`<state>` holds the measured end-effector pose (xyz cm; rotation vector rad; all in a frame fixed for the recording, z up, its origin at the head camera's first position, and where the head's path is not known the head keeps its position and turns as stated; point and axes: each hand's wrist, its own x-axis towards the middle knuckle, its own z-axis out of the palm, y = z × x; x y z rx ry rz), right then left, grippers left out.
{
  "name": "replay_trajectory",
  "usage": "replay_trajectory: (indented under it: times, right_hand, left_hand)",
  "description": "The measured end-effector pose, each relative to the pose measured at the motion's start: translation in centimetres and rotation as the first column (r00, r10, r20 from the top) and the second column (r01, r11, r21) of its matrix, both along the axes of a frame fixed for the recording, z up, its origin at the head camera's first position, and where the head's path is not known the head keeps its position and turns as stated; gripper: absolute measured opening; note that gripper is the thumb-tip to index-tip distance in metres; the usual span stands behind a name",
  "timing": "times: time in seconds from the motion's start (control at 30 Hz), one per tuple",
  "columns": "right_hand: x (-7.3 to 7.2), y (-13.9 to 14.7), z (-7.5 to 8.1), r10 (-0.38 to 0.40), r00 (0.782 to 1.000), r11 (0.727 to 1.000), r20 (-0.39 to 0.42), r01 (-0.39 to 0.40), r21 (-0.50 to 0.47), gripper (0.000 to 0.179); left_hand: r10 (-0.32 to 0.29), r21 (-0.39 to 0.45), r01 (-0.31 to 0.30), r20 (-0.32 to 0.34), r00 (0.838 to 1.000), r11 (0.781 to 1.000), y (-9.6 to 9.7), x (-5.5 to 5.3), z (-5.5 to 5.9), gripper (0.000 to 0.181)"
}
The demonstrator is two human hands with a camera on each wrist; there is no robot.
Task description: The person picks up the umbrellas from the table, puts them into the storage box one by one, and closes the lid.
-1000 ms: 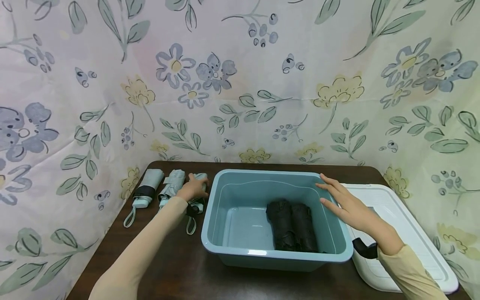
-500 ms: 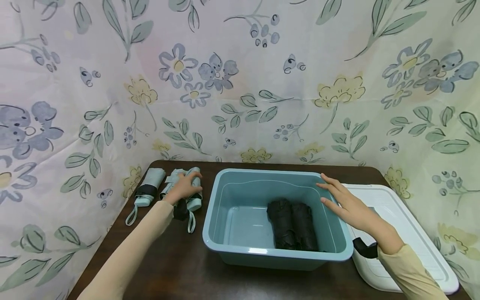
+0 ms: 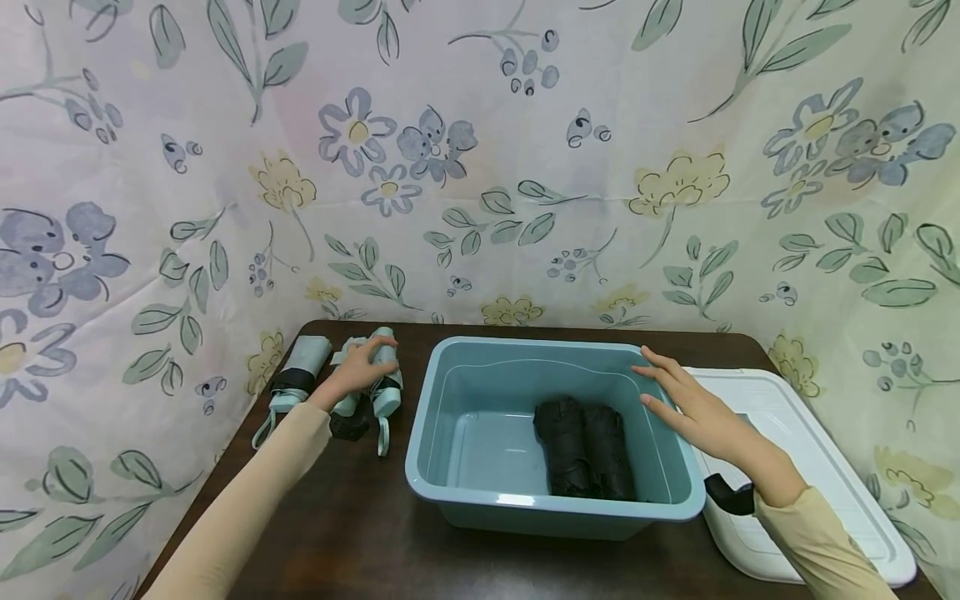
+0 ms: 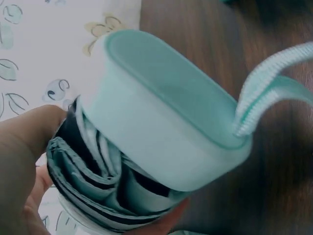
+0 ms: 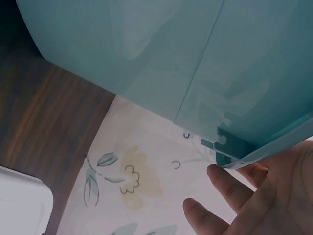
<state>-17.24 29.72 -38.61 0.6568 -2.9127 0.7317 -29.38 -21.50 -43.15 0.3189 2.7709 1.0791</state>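
My left hand (image 3: 358, 367) grips a folded pale green umbrella (image 3: 386, 403) at the left of the table. In the left wrist view, the fingers curl round its rolled canopy (image 4: 105, 181), below the handle (image 4: 161, 107) and wrist loop (image 4: 269, 83). A second folded umbrella (image 3: 347, 406) lies right beside it, partly hidden by the hand. A third umbrella (image 3: 306, 354) with a black band is farther left. My right hand (image 3: 693, 417) rests at the right rim of a blue bin (image 3: 517, 343), fingers spread. Two black rolled bundles (image 3: 561, 450) lie side by side inside the bin.
A white lid (image 3: 787, 417) lies on the brown table (image 3: 352, 517), right of the bin and partly under the right forearm. Floral cloth (image 3: 480, 167) hangs behind the table and along its sides.
My left hand has moved left with the umbrella, away from the bin and toward the middle umbrella. The umbrella has straightened a little. My right hand has stayed at the bin's rim.
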Motion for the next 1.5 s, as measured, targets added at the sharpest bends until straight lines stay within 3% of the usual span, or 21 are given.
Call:
replay_trajectory:
  times: [0.23, 0.47, 0.6, 0.87, 1.0, 1.1, 1.23, 1.5]
  right_hand:
    - [0.0, 0.0, 0.0, -0.003, 1.0, 1.0, 0.017, 0.003, 0.002, 0.051]
    - [0.1, 0.0, 0.0, -0.003, 1.0, 1.0, 0.008, 0.003, -0.006, 0.051]
    - [0.1, 0.0, 0.0, -0.005, 1.0, 1.0, 0.003, 0.006, -0.003, 0.05]
    - [0.2, 0.0, 0.0, -0.001, 1.0, 1.0, -0.003, 0.001, -0.011, 0.049]
    - [0.1, 0.0, 0.0, 0.005, 1.0, 1.0, 0.004, -0.005, -0.012, 0.05]
    - [0.0, 0.1, -0.1, 0.006, 1.0, 1.0, 0.011, -0.006, -0.009, 0.05]
    - [0.0, 0.0, -0.1, 0.006, 1.0, 1.0, 0.007, -0.006, -0.01, 0.05]
    - [0.2, -0.1, -0.1, -0.001, 1.0, 1.0, -0.013, 0.001, -0.017, 0.048]
  left_hand:
    - [-0.001, 0.162, -0.004, 0.031, 1.0, 0.987, 0.0, 0.9, 1.3, 0.046]
    - [-0.024, 0.28, 0.004, 0.066, 0.998, 0.96, 1.2, 3.3, 4.8, 0.044]
    - [-0.006, 0.281, -0.017, 0.079, 0.997, 0.96, 1.3, 3.3, 5.5, 0.044]
    - [-0.01, 0.286, -0.011, 0.071, 0.997, 0.958, 1.1, 2.6, 5.0, 0.046]
    - [-0.02, 0.304, -0.007, 0.087, 0.996, 0.953, 2.0, 3.7, 6.8, 0.046]
    - [-0.028, 0.313, -0.004, 0.098, 0.995, 0.95, 2.3, 3.9, 7.5, 0.046]
    - [-0.042, 0.317, 0.017, 0.072, 0.996, 0.948, 2.2, 3.5, 7.1, 0.046]
    - [-0.067, 0.313, 0.04, 0.077, 0.995, 0.949, 3.1, 4.1, 8.5, 0.043]
